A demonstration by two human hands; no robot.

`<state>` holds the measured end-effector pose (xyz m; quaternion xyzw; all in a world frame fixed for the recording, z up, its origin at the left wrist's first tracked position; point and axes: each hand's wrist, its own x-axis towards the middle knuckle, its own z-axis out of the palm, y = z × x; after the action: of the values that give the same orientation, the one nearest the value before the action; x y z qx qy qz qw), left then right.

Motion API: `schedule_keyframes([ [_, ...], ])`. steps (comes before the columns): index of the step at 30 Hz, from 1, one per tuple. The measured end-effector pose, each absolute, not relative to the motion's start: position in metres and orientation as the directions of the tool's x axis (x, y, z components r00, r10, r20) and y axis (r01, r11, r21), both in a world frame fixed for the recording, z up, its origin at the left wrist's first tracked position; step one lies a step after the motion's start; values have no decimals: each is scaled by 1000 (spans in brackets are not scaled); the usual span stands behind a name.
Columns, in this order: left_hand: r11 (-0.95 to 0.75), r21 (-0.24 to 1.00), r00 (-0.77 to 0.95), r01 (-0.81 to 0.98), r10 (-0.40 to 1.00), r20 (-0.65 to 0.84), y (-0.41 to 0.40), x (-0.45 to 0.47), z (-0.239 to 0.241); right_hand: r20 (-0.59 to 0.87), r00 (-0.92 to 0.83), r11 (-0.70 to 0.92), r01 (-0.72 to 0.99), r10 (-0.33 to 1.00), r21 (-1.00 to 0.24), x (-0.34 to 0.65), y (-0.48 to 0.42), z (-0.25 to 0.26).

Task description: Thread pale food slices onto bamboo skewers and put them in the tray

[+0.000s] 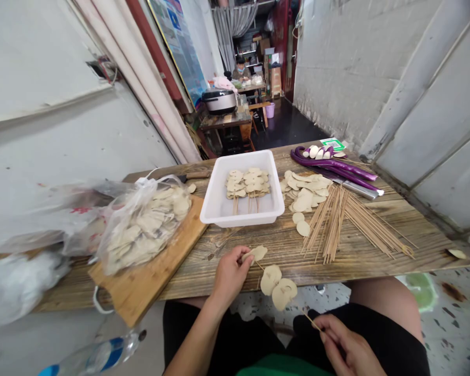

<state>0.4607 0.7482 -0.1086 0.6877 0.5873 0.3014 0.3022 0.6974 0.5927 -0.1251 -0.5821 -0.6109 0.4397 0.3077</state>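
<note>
My left hand (232, 271) pinches a thin pale slice (257, 254) at the tip of a wooden skewer (310, 319). Farther down that skewer two more pale slices (284, 293) are threaded. The skewer's lower end is held between the thumb and fingers of my right hand (347, 344), above my lap. Beyond my left hand stands a white plastic tray (215, 211) with finished skewers of slices (248, 183) lying in it. To its right are a heap of loose slices (307, 189) and a fanned bundle of bare skewers (332, 224).
A bag of slices (149, 230) rests on a wooden cutting board (196, 224) at left. Long purple eggplants (337, 166) and a knife (362, 189) lie at the right back. A bottle (97, 357) is below left. A person (241, 70) sits far back beyond a rice cooker (219, 102).
</note>
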Motion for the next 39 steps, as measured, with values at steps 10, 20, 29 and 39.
schedule_keyframes([
  [10,-60,776,59,628,998,29,746,463,-110,-87,-182,6,460,979,-888,695,599,-131],
  [20,4,835,42,551,999,-32,749,465,-111,-15,-175,72,479,984,-875,692,601,-137],
  [29,33,866,9,499,999,-43,746,464,-107,-27,-201,82,513,979,-854,690,602,-136],
  [39,100,946,-42,308,995,-92,743,473,-105,22,-233,140,502,972,-854,690,601,-140],
])
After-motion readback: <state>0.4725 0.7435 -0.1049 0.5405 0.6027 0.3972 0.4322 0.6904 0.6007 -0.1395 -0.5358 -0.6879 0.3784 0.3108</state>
